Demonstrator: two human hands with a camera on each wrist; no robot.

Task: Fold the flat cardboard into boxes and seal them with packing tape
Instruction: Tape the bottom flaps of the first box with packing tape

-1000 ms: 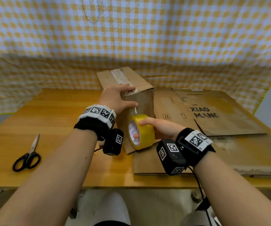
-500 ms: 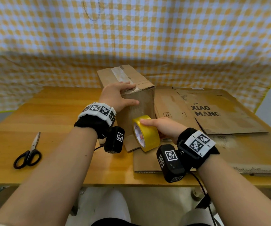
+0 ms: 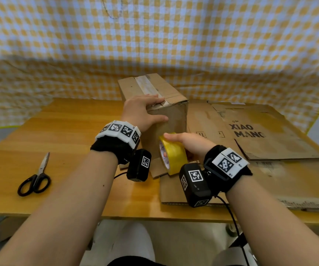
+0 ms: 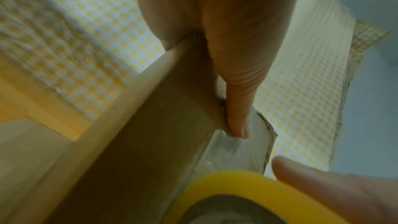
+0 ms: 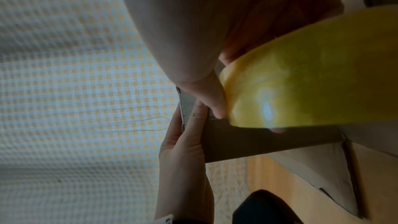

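A folded cardboard box (image 3: 166, 89) stands on the wooden table (image 3: 68, 135), with old tape along its top. My left hand (image 3: 145, 110) lies over its near top corner, fingers flat on the top. Its thumb (image 4: 237, 108) presses a clear tape strip (image 4: 237, 151) against the near face. My right hand (image 3: 191, 144) grips the yellow tape roll (image 3: 173, 153) low against that same face, with a fingertip showing inside the core. The roll (image 5: 312, 74) fills the right wrist view, beside the box (image 5: 258, 140).
Flat cardboard sheets (image 3: 260, 131), one printed XIAO MANG, cover the right half of the table and reach under the box. Black-handled scissors (image 3: 35, 179) lie at the near left. A yellow checked cloth (image 3: 154, 45) hangs behind the table.
My right hand has shifted the tape roll slightly right along the box's near face and turned it a little. My left hand stays on the box corner.
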